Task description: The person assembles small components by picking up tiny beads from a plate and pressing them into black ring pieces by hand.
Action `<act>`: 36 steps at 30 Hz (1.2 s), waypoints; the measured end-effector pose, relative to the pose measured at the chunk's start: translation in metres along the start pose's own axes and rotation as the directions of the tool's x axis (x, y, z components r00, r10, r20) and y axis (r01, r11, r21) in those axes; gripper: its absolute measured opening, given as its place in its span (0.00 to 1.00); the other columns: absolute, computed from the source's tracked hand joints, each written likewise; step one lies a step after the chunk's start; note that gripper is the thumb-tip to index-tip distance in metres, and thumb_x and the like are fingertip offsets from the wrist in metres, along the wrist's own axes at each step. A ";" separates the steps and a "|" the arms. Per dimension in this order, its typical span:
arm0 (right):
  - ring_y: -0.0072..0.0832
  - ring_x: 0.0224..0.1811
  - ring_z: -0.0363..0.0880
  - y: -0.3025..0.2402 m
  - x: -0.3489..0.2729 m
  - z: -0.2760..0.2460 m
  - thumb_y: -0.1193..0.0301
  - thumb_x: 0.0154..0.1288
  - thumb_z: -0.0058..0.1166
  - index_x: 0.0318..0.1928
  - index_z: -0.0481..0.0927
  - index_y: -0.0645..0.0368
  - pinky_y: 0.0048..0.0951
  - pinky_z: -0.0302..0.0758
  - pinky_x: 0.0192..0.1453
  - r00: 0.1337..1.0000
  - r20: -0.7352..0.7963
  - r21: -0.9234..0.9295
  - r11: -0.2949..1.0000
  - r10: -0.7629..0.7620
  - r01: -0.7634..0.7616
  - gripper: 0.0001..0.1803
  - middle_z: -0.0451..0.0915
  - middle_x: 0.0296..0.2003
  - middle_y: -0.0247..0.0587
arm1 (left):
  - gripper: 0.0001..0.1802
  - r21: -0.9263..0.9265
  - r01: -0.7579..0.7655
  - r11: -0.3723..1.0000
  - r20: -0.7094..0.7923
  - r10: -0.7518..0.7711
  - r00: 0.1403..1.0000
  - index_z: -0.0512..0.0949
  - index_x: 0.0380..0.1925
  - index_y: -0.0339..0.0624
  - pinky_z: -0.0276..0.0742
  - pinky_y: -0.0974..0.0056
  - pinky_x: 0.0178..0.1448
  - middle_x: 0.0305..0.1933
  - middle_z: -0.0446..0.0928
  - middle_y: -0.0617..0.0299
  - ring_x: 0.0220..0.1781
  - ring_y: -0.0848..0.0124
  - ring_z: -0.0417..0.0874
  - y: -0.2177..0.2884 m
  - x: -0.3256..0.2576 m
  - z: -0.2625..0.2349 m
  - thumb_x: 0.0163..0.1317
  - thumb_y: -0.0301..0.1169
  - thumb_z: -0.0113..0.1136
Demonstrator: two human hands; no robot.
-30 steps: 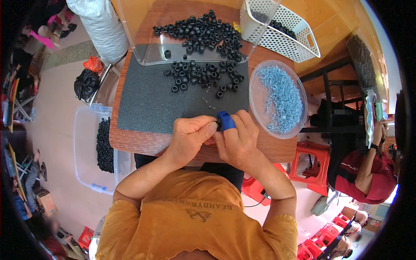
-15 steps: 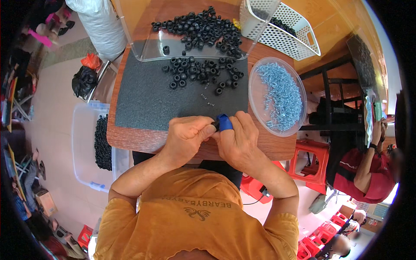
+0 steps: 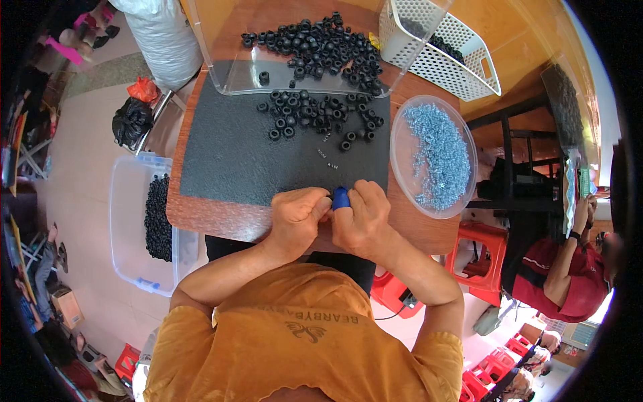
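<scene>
My left hand (image 3: 299,215) and my right hand (image 3: 362,218) meet at the near edge of the dark mat (image 3: 228,157). Both are closed, fingertips pinched together around a small black plastic piece (image 3: 329,197), of which only a sliver shows. A blue cover (image 3: 341,197) sits on one finger of my right hand. Beyond my hands lie several small metal springs (image 3: 322,153) and a loose pile of round, hollow black caps (image 3: 305,110). More such caps (image 3: 321,47) lie in a clear tray (image 3: 234,84) tipped toward me.
Right of the mat stands a round clear tub (image 3: 402,151) of small pale-blue springs or similar bits. A white perforated basket (image 3: 462,70) holds black parts at the far right. A clear bin (image 3: 127,221) with black pieces stands low at left. A co-worker in red (image 3: 562,278) sits at right.
My hands have drawn slightly closer together, and the black piece between them is now mostly hidden. The finger with the blue cover points more upright. The whole view has shifted slightly.
</scene>
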State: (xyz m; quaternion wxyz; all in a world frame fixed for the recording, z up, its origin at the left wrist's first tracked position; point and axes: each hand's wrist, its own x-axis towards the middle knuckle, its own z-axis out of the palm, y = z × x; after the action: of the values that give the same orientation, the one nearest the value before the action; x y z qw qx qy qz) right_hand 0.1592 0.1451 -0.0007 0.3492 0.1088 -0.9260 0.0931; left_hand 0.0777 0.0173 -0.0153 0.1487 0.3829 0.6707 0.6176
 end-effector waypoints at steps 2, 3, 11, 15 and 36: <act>0.35 0.21 0.61 0.000 -0.001 0.001 0.74 0.27 0.49 0.15 0.61 0.58 0.35 0.55 0.22 1.000 0.018 0.005 1.000 -0.001 0.001 0.11 0.60 0.16 0.42 | 0.05 0.007 -0.010 1.000 -0.018 0.010 1.000 0.78 0.29 0.32 0.68 0.69 0.21 0.19 0.74 0.58 0.17 0.74 0.74 0.000 0.001 0.002 0.60 0.24 0.57; 0.35 0.21 0.61 -0.001 0.000 0.002 0.74 0.27 0.49 0.14 0.61 0.58 0.35 0.55 0.22 1.000 0.023 -0.002 1.000 0.003 -0.003 0.11 0.60 0.16 0.42 | 0.05 0.011 -0.019 1.000 -0.033 0.019 0.999 0.78 0.29 0.32 0.68 0.69 0.21 0.19 0.74 0.58 0.17 0.74 0.73 0.000 0.001 0.002 0.60 0.24 0.57; 0.36 0.22 0.61 0.000 0.004 0.005 0.75 0.30 0.50 0.16 0.62 0.58 0.36 0.58 0.23 0.999 0.022 -0.052 0.998 0.042 -0.040 0.10 0.60 0.17 0.42 | 0.04 -0.054 0.105 0.993 -0.013 -0.106 0.994 0.78 0.30 0.31 0.70 0.68 0.24 0.22 0.76 0.58 0.20 0.74 0.75 0.007 0.009 -0.001 0.60 0.22 0.56; 0.37 0.22 0.62 -0.002 0.011 0.006 0.76 0.35 0.52 0.18 0.63 0.60 0.37 0.59 0.24 0.992 0.020 -0.094 0.988 0.121 -0.118 0.09 0.62 0.19 0.43 | 0.04 -0.213 0.168 0.963 -0.002 -0.172 0.985 0.78 0.34 0.30 0.72 0.72 0.29 0.26 0.77 0.62 0.26 0.79 0.75 0.004 0.014 -0.002 0.62 0.21 0.54; 0.42 0.25 0.69 -0.001 0.025 -0.032 0.77 0.52 0.59 0.28 0.76 0.63 0.38 0.65 0.27 0.834 0.182 0.374 0.747 0.521 -0.549 0.05 0.72 0.21 0.44 | 0.07 -0.567 0.491 0.661 0.261 -0.421 0.869 0.79 0.33 0.32 0.69 0.76 0.23 0.22 0.78 0.61 0.19 0.81 0.74 0.005 0.025 -0.017 0.60 0.26 0.58</act>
State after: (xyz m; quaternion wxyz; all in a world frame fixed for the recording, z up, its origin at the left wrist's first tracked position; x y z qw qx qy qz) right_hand 0.1609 0.1489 0.0398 0.2463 -0.0871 -0.8881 0.3783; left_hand 0.0514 0.0230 -0.0004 0.4511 0.1647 0.4964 0.7231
